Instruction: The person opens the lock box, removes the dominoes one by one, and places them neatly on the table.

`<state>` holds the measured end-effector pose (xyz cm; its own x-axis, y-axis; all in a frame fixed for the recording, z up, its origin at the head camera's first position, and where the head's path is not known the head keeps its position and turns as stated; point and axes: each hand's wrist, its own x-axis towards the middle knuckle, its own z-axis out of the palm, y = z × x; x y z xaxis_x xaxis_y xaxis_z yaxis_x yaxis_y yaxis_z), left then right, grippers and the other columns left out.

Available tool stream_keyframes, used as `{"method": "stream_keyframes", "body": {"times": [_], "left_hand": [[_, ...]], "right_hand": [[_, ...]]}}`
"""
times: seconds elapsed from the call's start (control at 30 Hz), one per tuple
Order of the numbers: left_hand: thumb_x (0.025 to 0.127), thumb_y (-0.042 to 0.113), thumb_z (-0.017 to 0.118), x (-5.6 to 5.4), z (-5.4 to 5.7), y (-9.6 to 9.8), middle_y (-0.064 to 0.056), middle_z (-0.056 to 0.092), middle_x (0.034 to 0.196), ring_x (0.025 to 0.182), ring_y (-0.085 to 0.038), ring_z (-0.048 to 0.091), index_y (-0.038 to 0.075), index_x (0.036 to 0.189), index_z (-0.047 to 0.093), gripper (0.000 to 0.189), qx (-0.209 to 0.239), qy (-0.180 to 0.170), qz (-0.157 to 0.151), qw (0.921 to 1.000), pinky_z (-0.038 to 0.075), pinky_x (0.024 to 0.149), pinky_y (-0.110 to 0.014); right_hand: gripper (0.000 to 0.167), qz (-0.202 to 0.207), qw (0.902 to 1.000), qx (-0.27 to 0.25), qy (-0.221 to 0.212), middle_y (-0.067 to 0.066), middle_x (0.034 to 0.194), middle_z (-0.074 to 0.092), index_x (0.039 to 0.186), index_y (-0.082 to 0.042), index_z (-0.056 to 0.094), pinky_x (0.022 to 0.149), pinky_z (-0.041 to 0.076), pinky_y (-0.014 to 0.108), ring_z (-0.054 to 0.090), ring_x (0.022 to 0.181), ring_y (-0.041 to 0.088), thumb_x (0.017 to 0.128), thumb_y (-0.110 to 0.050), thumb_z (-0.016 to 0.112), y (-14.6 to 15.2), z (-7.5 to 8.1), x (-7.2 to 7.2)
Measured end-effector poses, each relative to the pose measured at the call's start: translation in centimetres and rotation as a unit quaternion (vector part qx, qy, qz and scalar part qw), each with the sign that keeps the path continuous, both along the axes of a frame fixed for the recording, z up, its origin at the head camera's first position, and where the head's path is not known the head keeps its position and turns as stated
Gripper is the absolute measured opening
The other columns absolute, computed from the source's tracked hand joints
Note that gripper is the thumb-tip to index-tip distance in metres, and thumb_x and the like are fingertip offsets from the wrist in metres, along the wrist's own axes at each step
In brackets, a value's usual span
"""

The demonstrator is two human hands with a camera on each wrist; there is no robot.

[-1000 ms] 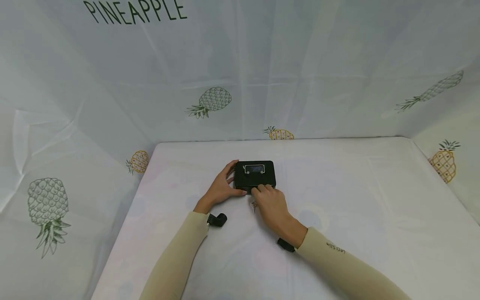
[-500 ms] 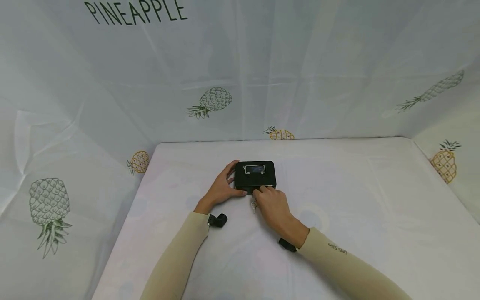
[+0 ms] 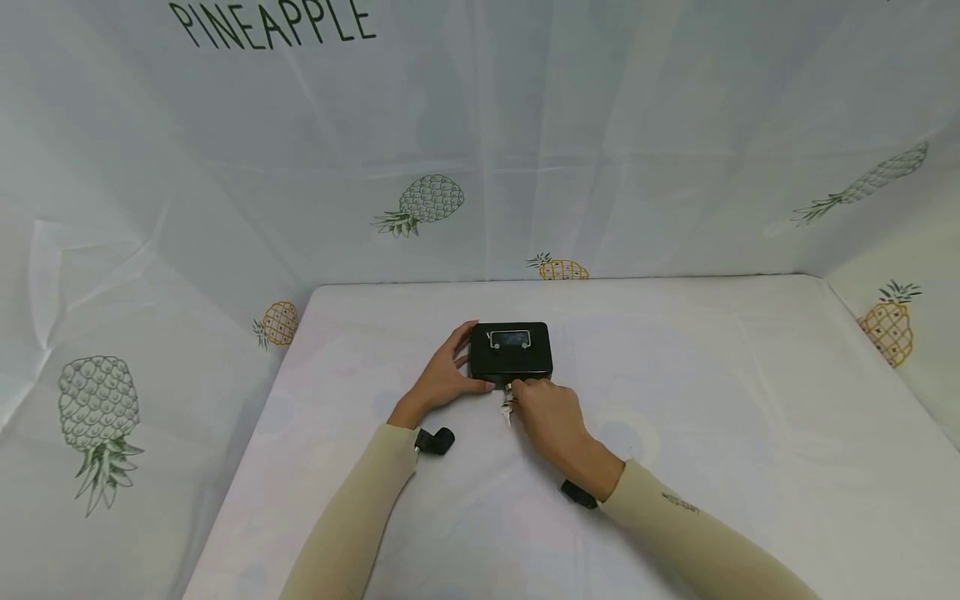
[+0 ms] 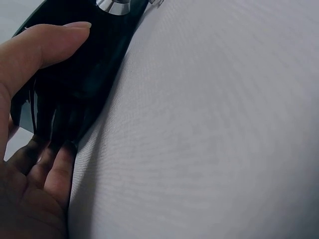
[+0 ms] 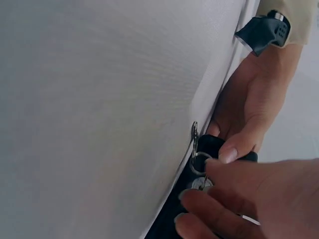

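A black cash box [image 3: 510, 360] with a silver lid handle [image 3: 510, 337] lies on the white-covered table. My left hand [image 3: 441, 377] holds its left end, thumb along the front wall and the other fingers against the side, as the left wrist view also shows. At the front wall, my right hand [image 3: 549, 414] pinches a key between thumb and forefinger at the round silver lock [image 5: 200, 183]. The pinched key is mostly hidden by the fingers. From it hangs a key ring [image 5: 199, 163] with a second key [image 5: 194, 137]. The lid is down.
White cloth printed with pineapples [image 3: 431, 198] rises behind and beside the table [image 3: 675, 375]. A black wrist camera [image 3: 436, 441] sits under the left sleeve cuff, and another [image 3: 578, 493] is under the right one.
My right hand has shifted slightly right and toward me, with its knuckles lower against the box front. More of the key ring shows. My left hand and the box have stayed put.
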<state>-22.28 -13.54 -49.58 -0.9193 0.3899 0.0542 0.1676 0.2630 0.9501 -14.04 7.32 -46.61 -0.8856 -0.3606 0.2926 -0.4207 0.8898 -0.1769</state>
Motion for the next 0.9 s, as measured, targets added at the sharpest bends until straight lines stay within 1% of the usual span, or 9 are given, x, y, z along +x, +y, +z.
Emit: {"method": "stream_keyframes", "body": {"times": [0.07, 0.13, 0.3, 0.4, 0.47, 0.6, 0.7, 0.8, 0.9], "left_hand": [[0.076, -0.003, 0.092, 0.0, 0.0, 0.0, -0.015, 0.033, 0.170, 0.159, -0.031, 0.030, 0.005, 0.167, 0.025, 0.114, 0.001, -0.001, -0.003, 1.0000, 0.038, 0.127, -0.043], [0.076, -0.004, 0.092, 0.0, 0.0, 0.0, -0.015, 0.033, 0.170, 0.159, -0.032, 0.029, 0.005, 0.167, 0.025, 0.114, 0.003, -0.002, -0.005, 1.0000, 0.037, 0.127, -0.043], [0.075, -0.005, 0.091, 0.0, -0.1, 0.0, -0.015, 0.032, 0.171, 0.159, -0.031, 0.029, 0.005, 0.168, 0.024, 0.115, 0.005, -0.004, -0.007, 1.0000, 0.036, 0.128, -0.041], [0.076, -0.005, 0.092, 0.0, -0.1, 0.0, -0.015, 0.030, 0.171, 0.159, -0.030, 0.029, 0.005, 0.168, 0.022, 0.116, 0.003, -0.007, -0.007, 0.9999, 0.036, 0.128, -0.039], [0.076, -0.004, 0.092, 0.0, -0.2, -0.1, -0.014, 0.029, 0.172, 0.159, -0.031, 0.029, 0.006, 0.169, 0.022, 0.116, 0.000, -0.010, -0.009, 0.9999, 0.036, 0.127, -0.037], [0.077, -0.003, 0.092, -0.1, -0.3, -0.3, -0.015, 0.027, 0.172, 0.159, -0.032, 0.028, 0.008, 0.169, 0.021, 0.117, 0.003, -0.018, -0.018, 0.9997, 0.036, 0.127, -0.037], [0.079, -0.003, 0.091, -0.2, -0.4, -0.5, -0.013, 0.024, 0.173, 0.160, -0.033, 0.026, 0.011, 0.170, 0.021, 0.116, 0.009, -0.033, -0.022, 0.9992, 0.037, 0.126, -0.038], [0.079, -0.003, 0.091, -0.1, -0.3, -0.6, -0.012, 0.023, 0.173, 0.160, -0.033, 0.026, 0.014, 0.170, 0.021, 0.116, 0.012, -0.043, -0.022, 0.9987, 0.037, 0.126, -0.038], [0.080, -0.003, 0.090, -0.1, -0.3, -0.6, -0.014, 0.024, 0.173, 0.160, -0.034, 0.026, 0.013, 0.170, 0.022, 0.114, 0.016, -0.044, -0.022, 0.9987, 0.037, 0.126, -0.039]], "right_hand": [[0.014, 0.002, 0.9995, -0.030, -0.007, 0.003, 0.082, 0.076, 0.091, -0.010, 0.075, 0.052, 0.059, 0.038, 0.073, 0.072, 0.021, 0.087, -0.014, 0.088, 0.5, 0.1, 0.1], [0.014, 0.006, 0.9977, -0.067, 0.000, 0.001, 0.082, 0.075, 0.093, -0.011, 0.076, 0.052, 0.059, 0.036, 0.072, 0.072, 0.018, 0.087, -0.014, 0.089, 1.2, 0.3, 0.1], [0.024, 0.041, 0.9888, -0.127, 0.068, 0.000, 0.086, 0.070, 0.099, -0.009, 0.074, 0.053, 0.057, 0.030, 0.068, 0.071, 0.015, 0.084, -0.013, 0.091, 3.5, 0.7, -0.6], [0.035, 0.051, 0.9856, -0.139, 0.083, 0.005, 0.099, 0.066, 0.109, -0.006, 0.071, 0.056, 0.058, 0.031, 0.064, 0.075, 0.017, 0.083, -0.015, 0.093, 4.9, 0.8, -1.6], [0.045, 0.047, 0.9862, -0.145, 0.064, 0.011, 0.111, 0.062, 0.119, -0.004, 0.068, 0.063, 0.060, 0.035, 0.064, 0.085, 0.022, 0.084, -0.018, 0.093, 5.7, 0.8, -2.2], [0.068, 0.040, 0.9866, -0.158, 0.002, 0.020, 0.136, 0.054, 0.140, 0.000, 0.059, 0.087, 0.063, 0.049, 0.062, 0.114, 0.036, 0.085, -0.021, 0.092, 6.8, 0.6, -3.3], [0.080, 0.046, 0.9836, -0.169, -0.042, 0.024, 0.151, 0.047, 0.151, 0.000, 0.050, 0.104, 0.057, 0.057, 0.054, 0.135, 0.042, 0.086, -0.023, 0.091, 7.4, 0.2, -4.0], [0.087, 0.058, 0.9783, -0.180, -0.084, 0.024, 0.161, 0.040, 0.158, -0.002, 0.043, 0.114, 0.048, 0.061, 0.044, 0.146, 0.044, 0.088, -0.024, 0.089, 7.7, -0.1, -4.7], [0.091, 0.071, 0.9714, -0.189, -0.124, 0.022, 0.168, 0.033, 0.162, -0.003, 0.037, 0.122, 0.039, 0.063, 0.036, 0.153, 0.044, 0.089, -0.026, 0.088, 7.9, -0.4, -5.2]]}}
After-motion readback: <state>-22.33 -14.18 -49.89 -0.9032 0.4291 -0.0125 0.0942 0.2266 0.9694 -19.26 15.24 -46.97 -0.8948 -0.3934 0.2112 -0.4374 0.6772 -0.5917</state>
